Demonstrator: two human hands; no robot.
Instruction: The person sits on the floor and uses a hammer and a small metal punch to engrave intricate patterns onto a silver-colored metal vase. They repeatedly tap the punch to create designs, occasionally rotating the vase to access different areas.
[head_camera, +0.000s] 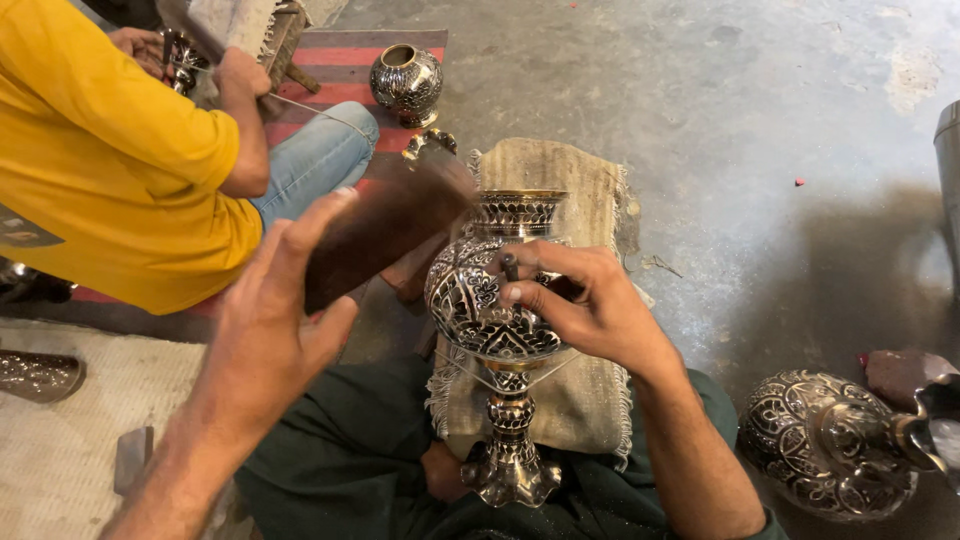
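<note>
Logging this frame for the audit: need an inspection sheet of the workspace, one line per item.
Surface: bare concrete floor, stained; a fringed cloth pad lies under the work.
Job's things: engraved metal vase lying across the lap; small chisel set on its body; dark wooden block raised beside it.
Clutter: second engraved vase on its side at right; small round pot on a striped rug.
Grippers: left hand grips the block; right hand pinches the chisel against the vase.
Cables: a thin cord across the vase's stem; no others seen.
Surroundings: a person in a yellow shirt works alongside at left.
</note>
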